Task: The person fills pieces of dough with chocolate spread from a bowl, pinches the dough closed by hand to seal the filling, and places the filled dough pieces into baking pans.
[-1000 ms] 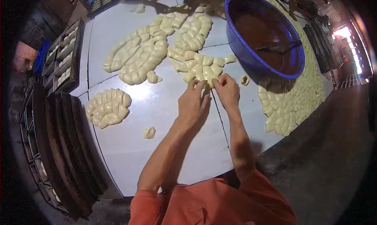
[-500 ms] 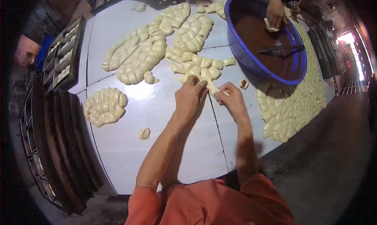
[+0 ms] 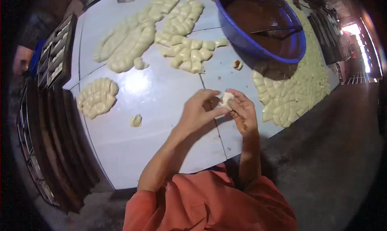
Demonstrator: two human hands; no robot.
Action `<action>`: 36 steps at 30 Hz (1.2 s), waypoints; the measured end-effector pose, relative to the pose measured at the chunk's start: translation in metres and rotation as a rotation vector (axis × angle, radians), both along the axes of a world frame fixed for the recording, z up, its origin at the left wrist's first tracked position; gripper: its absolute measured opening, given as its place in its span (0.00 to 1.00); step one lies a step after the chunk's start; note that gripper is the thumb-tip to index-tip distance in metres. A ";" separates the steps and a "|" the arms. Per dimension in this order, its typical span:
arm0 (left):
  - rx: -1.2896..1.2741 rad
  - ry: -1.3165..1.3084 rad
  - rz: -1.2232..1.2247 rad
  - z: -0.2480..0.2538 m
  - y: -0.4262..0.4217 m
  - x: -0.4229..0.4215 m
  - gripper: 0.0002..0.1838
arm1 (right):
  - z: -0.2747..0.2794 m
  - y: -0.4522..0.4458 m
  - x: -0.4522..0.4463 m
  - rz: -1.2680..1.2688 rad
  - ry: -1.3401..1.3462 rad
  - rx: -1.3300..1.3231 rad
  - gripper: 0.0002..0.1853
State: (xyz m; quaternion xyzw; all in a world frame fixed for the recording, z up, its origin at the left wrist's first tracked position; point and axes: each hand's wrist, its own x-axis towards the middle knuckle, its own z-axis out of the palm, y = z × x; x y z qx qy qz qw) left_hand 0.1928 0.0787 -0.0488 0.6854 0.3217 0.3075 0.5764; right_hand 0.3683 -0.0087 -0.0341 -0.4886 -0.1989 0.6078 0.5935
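Note:
A small piece of pale dough (image 3: 227, 100) is up above the white table, between my two hands. My right hand (image 3: 244, 112) grips it, with the thumb on its near side and the fingers curled behind. My left hand (image 3: 199, 110) curves round its left side, the thumb and fingertips against it. Beyond my hands lies a patch of cut dough pieces (image 3: 189, 53), stuck together and glossy. A lone filled dough piece (image 3: 238, 64) with a brown spot sits past my right hand.
A blue tub (image 3: 258, 43) with brown filling and a dark flat tool (image 3: 278, 29) stands at back right. A dough sheet (image 3: 290, 98) covers the right edge. More dough (image 3: 133, 45), a round cluster (image 3: 98, 97) and a loose lump (image 3: 136, 120) lie left, near stacked trays (image 3: 58, 49).
My hands have pulled back towards me from the dough patch, bringing a separate piece with them. The view has shifted, and another person's hand over the tub is gone from it.

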 end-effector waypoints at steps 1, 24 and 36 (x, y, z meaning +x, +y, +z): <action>-0.037 -0.022 -0.041 0.000 -0.004 0.001 0.20 | -0.009 0.001 -0.011 -0.019 0.005 0.058 0.20; 0.213 -0.509 0.220 0.008 -0.017 0.074 0.53 | 0.067 0.035 0.000 -0.068 0.199 0.253 0.10; -0.499 -0.121 0.236 -0.004 -0.010 0.017 0.21 | 0.069 0.193 0.182 0.686 -1.611 -0.167 0.14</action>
